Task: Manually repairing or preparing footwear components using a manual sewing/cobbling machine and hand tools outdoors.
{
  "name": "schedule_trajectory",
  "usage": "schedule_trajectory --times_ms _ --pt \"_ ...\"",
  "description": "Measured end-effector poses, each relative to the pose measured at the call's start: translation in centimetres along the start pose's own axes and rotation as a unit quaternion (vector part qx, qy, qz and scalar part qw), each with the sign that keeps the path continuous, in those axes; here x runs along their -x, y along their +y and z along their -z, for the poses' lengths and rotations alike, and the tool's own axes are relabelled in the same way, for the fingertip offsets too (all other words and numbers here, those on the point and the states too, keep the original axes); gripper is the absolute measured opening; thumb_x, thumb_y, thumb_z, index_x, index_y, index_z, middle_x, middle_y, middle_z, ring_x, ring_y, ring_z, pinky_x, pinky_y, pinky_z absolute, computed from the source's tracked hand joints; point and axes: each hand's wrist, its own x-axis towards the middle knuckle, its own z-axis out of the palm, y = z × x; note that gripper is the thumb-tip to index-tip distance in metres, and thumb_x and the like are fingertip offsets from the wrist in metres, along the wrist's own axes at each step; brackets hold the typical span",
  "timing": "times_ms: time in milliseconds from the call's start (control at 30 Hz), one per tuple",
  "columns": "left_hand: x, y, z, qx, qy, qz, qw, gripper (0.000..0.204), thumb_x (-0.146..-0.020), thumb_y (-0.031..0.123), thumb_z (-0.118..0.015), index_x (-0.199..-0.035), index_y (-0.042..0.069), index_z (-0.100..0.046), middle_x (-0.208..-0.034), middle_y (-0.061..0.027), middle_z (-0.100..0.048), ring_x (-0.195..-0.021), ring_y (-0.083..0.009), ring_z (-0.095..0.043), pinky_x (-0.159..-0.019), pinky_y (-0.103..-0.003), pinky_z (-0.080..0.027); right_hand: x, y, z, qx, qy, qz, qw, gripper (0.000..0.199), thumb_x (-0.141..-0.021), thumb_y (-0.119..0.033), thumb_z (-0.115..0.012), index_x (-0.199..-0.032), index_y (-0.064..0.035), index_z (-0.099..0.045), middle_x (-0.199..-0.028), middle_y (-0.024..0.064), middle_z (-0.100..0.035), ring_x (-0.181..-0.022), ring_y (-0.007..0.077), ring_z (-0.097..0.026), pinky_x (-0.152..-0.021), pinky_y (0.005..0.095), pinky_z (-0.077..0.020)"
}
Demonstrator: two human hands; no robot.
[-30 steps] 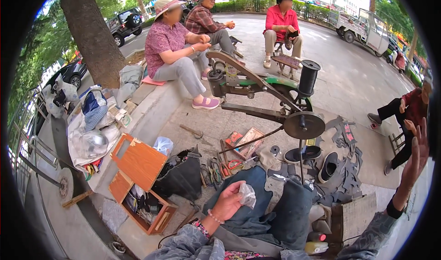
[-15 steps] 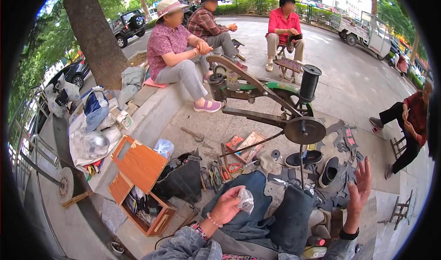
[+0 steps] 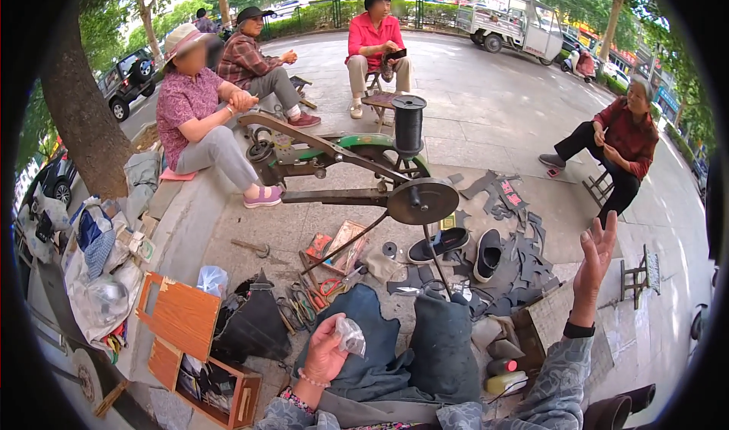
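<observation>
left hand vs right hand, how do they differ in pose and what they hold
The left hand pinches crumpled clear plastic, while the right hand looks empty. The left hand has its fingers curled; the right hand is raised out to the side, its fingers pointing up. The left hand has a bead bracelet at the wrist, the right hand a black band. Both come from grey patterned sleeves.

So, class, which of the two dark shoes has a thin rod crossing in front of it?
The leftmost shoe, lying crosswise; the rod misses the other shoe, to its right.
</observation>
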Motion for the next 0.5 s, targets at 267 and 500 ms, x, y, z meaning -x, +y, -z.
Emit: schedule_trajectory --times_ms 267,500 --pt "-0.7 -0.6 -0.3 -0.008 -0.001 0.003 1.0 0.042 -0.083 0.008 -0.062 -0.123 0.002 -0.05 -0.106 -0.0104 -0.06 -0.097 -0.0249 -0.06 -0.087 -0.04 -0.049 -5.2 0.2 -1.1 -0.023 0.008 -0.058 0.998 0.08 -0.076 -0.012 -0.062 -0.145 -0.0042 -0.022 -0.151 0.0155 -0.02 -0.136 0.0342 -0.026 -0.108 0.0416 -0.0263" --pt "-0.1 -0.3 0.3 0.003 -0.009 -0.012 1.0 0.041 -0.085 0.006 -0.059 -0.125 0.0 -0.048 -0.109 -0.0116 -0.06 -0.101 -0.0244 -0.06 -0.09 -0.04 -0.048 -8.0 -0.1 -7.9 -0.139 -0.055 -0.131 0.98 0.08 -0.08 -0.016 -0.059 -0.147 -0.0073 -0.016 -0.153 0.0153 -0.014 -0.135 0.0278 -0.028 -0.11 0.0417 -0.0208"
